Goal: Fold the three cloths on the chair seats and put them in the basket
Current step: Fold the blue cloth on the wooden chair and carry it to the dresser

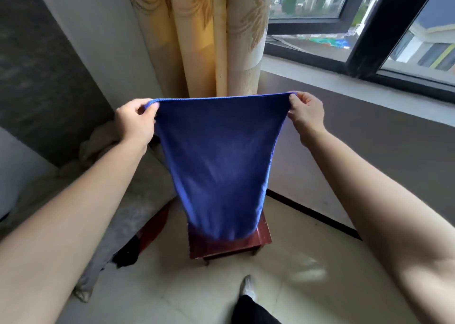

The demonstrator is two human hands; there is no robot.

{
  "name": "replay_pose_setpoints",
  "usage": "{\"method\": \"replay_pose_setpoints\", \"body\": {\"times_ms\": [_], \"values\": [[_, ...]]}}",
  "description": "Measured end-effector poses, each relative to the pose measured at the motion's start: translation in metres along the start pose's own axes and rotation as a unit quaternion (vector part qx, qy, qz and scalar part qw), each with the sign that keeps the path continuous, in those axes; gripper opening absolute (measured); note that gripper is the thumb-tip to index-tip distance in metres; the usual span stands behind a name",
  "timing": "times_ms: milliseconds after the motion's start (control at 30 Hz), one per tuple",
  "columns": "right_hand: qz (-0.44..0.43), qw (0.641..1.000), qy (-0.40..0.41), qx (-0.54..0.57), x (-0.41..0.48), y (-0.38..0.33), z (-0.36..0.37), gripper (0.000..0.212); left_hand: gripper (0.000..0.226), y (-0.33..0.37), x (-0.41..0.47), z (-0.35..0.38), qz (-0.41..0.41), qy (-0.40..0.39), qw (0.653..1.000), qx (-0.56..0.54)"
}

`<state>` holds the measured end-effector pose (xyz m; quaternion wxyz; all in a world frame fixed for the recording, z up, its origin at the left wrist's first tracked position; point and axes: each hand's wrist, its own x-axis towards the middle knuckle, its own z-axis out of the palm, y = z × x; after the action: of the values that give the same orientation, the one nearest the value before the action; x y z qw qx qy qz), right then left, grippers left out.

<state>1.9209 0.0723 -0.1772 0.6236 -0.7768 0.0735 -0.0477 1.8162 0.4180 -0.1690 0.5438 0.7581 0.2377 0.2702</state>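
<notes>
At the far left a dark grey textured wall (37, 77) stands behind a low piece of furniture under a pale grey cover (128, 215), which runs toward the corner of the room. A crumpled cream bundle (98, 141) lies on the cover's far end, and something black (128, 252) hangs at its near edge, above the floor. The left hand (134, 122) is raised in front of this, with thumb and curled fingers pinching the top left corner of the blue cloth (216, 156). The cloth hangs spread flat between both hands, its top hem pulled taut. It narrows toward its lower end, which comes down over the seat of a dark red wooden chair (221, 246). Whether it touches the seat cannot be told. Only the seat's near edge and right corner show past the cloth. Behind the cloth a yellow patterned curtain (197, 35) hangs in folds down to the corner. The chair stands on a floor (307, 250) of glossy cream tiles, and at the bottom edge a foot (247, 286) in white shows below a dark trouser leg. The right hand (306, 113) pinches the cloth's top right corner in the same way, with the fingers curled in. Beyond it a grey sill (344, 77) runs beneath a black-framed window (344, 3) that looks out on buildings and trees, and the wall below the sill is brown-grey.
</notes>
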Motion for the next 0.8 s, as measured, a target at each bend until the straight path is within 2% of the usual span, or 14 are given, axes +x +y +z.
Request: {"method": "replay_pose_setpoints", "body": {"times_ms": [267,467,633,800], "values": [[-0.026,0.997,0.047,0.047,-0.013,-0.023,-0.004,0.020,0.005,0.027,-0.005,0.006,0.039,0.046,0.997,-0.038],[-0.023,0.992,0.100,0.069,-0.071,-0.019,-0.018,0.027,0.012,0.024,-0.056,-0.012,0.112,0.084,0.990,0.003],[0.047,0.990,0.133,-0.022,-0.134,0.042,-0.028,0.030,0.015,-0.027,-0.124,-0.025,0.142,0.052,0.986,0.076],[0.136,0.976,0.065,-0.157,-0.199,0.148,-0.040,0.035,0.023,-0.116,-0.204,-0.041,0.125,-0.046,0.972,0.194]]}}
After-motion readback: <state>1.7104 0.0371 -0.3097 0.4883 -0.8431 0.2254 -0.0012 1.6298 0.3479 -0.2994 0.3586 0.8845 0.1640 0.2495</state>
